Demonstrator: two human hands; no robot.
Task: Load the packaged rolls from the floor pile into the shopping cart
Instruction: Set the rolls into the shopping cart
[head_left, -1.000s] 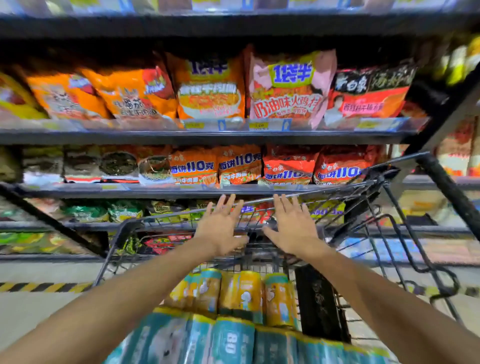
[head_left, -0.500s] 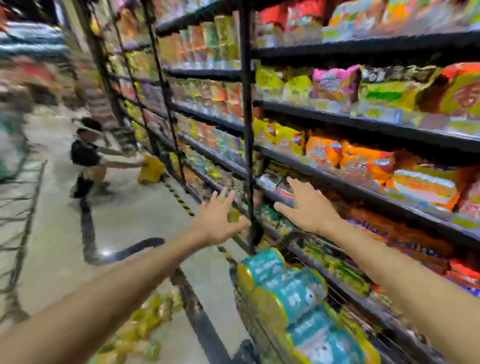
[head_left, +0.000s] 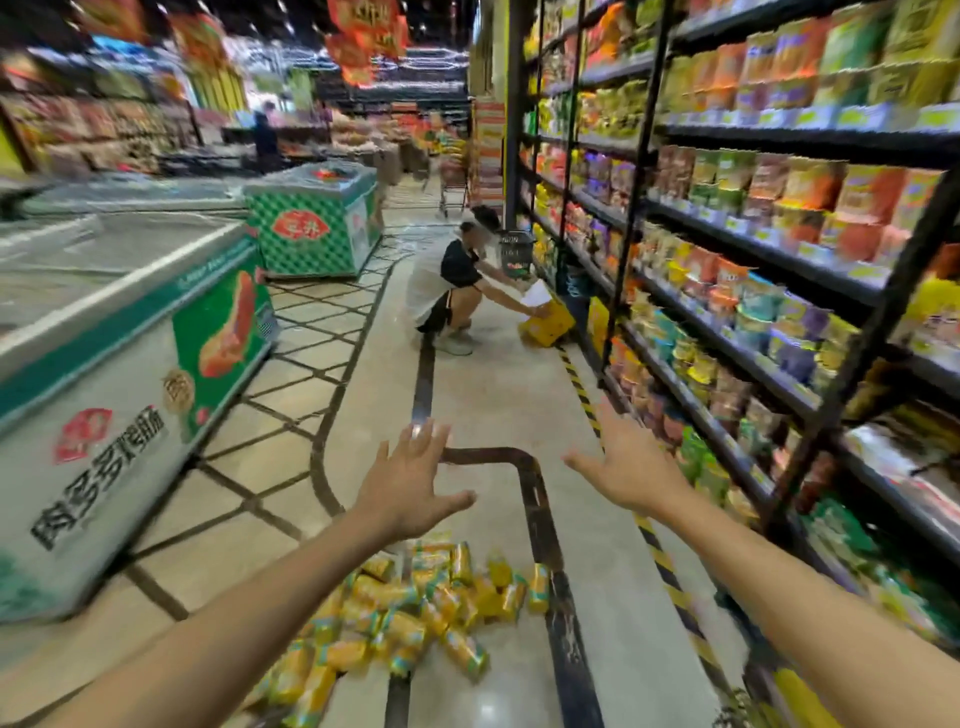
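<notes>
Nearest the camera, two bare forearms reach forward over the aisle floor (head_left: 467, 395). The left hand (head_left: 410, 488) and the right hand (head_left: 631, 470) are both spread wide, fingers apart, palms turned down and slightly toward each other, holding nothing. They hang well apart from one another, with a stretch of pale tile and a dark curved inlay line between them.

Below and between the arms lies the pile of packaged rolls (head_left: 415, 618), yellow wrappers with green and teal ends, scattered loosely on the floor beside that dark inlay line. The left hand hovers above the far edge of the pile without touching it. The picture is blurred, so single packs are hard to count.

A yellow-and-black striped tape line (head_left: 584, 395) runs along the floor at the foot of the shelving (head_left: 774, 249) on the right, whose tiers are packed with bright snack bags.

On the left stands a chest freezer (head_left: 130, 374) with green side panels, and a second green freezer (head_left: 317, 223) sits beyond it.

Farther down the aisle a crouching person (head_left: 447, 291) in a dark top reaches toward a yellow box (head_left: 548, 325) tilted on the floor at the base of the shelving.
</notes>
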